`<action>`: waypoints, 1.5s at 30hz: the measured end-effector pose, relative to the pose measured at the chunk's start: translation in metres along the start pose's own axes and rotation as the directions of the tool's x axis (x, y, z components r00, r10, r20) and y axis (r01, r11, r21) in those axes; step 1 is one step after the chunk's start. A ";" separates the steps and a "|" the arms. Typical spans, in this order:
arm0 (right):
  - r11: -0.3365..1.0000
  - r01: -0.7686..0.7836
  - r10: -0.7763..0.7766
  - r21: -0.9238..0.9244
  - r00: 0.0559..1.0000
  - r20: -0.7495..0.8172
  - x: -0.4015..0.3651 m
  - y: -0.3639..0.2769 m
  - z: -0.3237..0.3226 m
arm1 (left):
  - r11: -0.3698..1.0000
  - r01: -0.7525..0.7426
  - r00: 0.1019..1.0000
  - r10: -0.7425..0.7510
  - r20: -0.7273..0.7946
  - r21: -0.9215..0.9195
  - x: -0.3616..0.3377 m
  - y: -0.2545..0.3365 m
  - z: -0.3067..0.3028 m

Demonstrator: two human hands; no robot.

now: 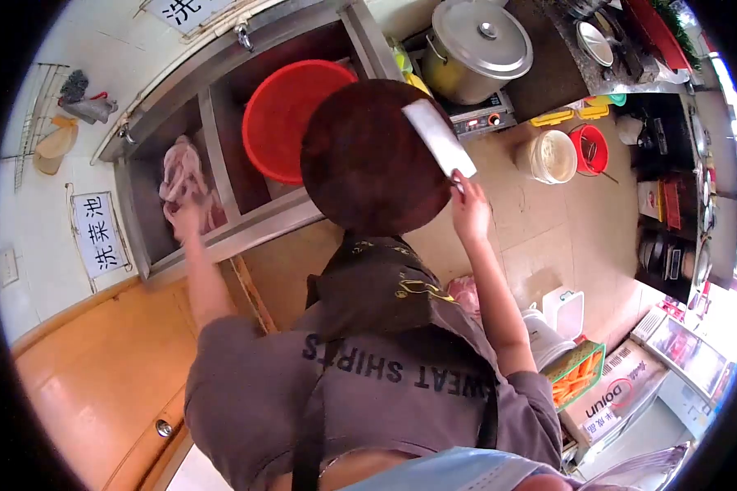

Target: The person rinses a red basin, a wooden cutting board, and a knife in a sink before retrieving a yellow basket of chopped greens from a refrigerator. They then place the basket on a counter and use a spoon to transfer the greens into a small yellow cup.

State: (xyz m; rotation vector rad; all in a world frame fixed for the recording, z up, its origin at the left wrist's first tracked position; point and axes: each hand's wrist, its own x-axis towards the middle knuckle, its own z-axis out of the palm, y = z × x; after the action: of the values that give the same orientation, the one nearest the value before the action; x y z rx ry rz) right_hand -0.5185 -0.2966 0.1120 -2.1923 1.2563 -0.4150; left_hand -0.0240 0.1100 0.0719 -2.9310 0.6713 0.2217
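A lidded pot [477, 61] is sitting on a cooker [485, 110] (control panel [477, 124] facing outward); a white bucket [528, 161] is standing beside a red bucket [603, 150]; a lettered sign [101, 234] is hanging on the wall [123, 45].

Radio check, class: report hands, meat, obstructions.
Left hand at pale meat in sink. Right hand gripping cleaver at dark board edge. No obstruction visible.

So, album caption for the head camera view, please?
Cleaver in right hand over a round board, left hand at pinkish pile in sink.
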 end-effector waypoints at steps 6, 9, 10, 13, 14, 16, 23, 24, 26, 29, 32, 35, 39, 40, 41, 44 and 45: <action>0.979 0.166 -0.178 0.119 0.980 0.095 0.033 0.003 0.066 | 0.882 0.193 0.970 -0.238 -0.052 -0.430 -0.038 -0.114 0.026; 0.990 0.037 -0.051 0.135 0.994 0.100 0.024 0.008 0.086 | 0.926 0.084 0.996 -0.082 0.021 -0.369 -0.018 -0.073 0.024; 0.954 -0.188 0.145 0.232 0.971 0.192 0.024 -0.021 0.053 | 0.834 -0.081 0.995 0.033 -0.097 -0.546 0.007 -0.063 0.045; 0.944 0.267 -0.252 -0.192 0.963 0.100 0.017 0.006 0.057 | 0.841 -0.153 0.974 0.218 0.066 -0.519 0.032 0.043 -0.003; 0.943 0.279 -0.273 -0.180 0.960 0.060 0.019 0.011 0.053 | 0.856 -0.121 0.972 0.206 0.116 -0.502 0.047 0.070 -0.008; 0.968 0.166 -0.183 0.187 0.980 0.073 0.023 0.005 0.007 | 0.728 0.121 0.889 0.223 0.400 -0.674 0.010 0.181 -0.124; 0.911 0.149 0.017 0.385 0.918 -0.395 0.005 0.079 -0.215 | 0.528 -0.367 0.848 0.528 -0.043 -0.766 0.042 0.393 -0.169; 0.668 0.011 0.156 0.744 0.976 -0.154 -0.013 0.095 -0.266 | 0.571 -0.468 0.832 0.542 -0.118 -0.675 0.015 0.438 -0.181; 0.627 0.084 0.099 0.774 0.978 -0.186 -0.055 0.135 -0.367 | 0.347 -0.403 0.773 0.625 -0.112 -0.847 -0.027 0.513 -0.182; -0.440 0.613 -0.401 0.657 0.520 -0.754 -0.102 0.162 -0.484 | 0.221 -0.413 0.727 0.665 -0.173 -0.884 -0.086 0.627 -0.144; -0.630 0.539 -0.523 0.559 0.238 -0.818 -0.146 0.149 -0.577 | 0.160 -0.143 0.613 0.789 0.040 -0.977 -0.163 0.735 -0.116; -0.672 0.440 -0.609 0.596 0.130 -0.783 -0.165 0.177 -0.611 | 0.187 -0.042 0.559 0.818 0.132 -0.981 -0.238 0.815 -0.116; -0.524 0.608 -0.675 0.596 0.130 -0.726 -0.168 0.221 -0.654 | 0.283 -0.043 0.442 0.865 0.235 -0.958 -0.238 0.882 -0.091; -0.498 0.637 -0.676 0.588 0.139 -0.723 -0.167 0.235 -0.661 | 0.342 -0.053 0.466 0.840 0.280 -0.938 -0.246 0.896 -0.098; -0.473 0.665 -0.676 0.579 0.147 -0.722 -0.162 0.247 -0.666 | 0.384 -0.071 0.497 0.814 0.301 -0.921 -0.253 0.910 -0.105; -0.441 0.713 -0.659 0.546 0.156 -0.736 -0.140 0.291 -0.681 | 0.466 -0.031 0.541 0.751 0.377 -0.884 -0.243 0.949 -0.099; -0.429 0.725 -0.657 0.538 0.158 -0.737 -0.130 0.305 -0.689 | 0.474 -0.042 0.535 0.754 0.381 -0.880 -0.237 0.964 -0.095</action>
State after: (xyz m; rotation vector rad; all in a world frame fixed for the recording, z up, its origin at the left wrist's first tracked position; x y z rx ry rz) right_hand -1.1540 -0.5283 0.4682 -1.4176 -0.8676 -1.3389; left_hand -0.6490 -0.6655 0.1192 -2.6726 1.4480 2.2294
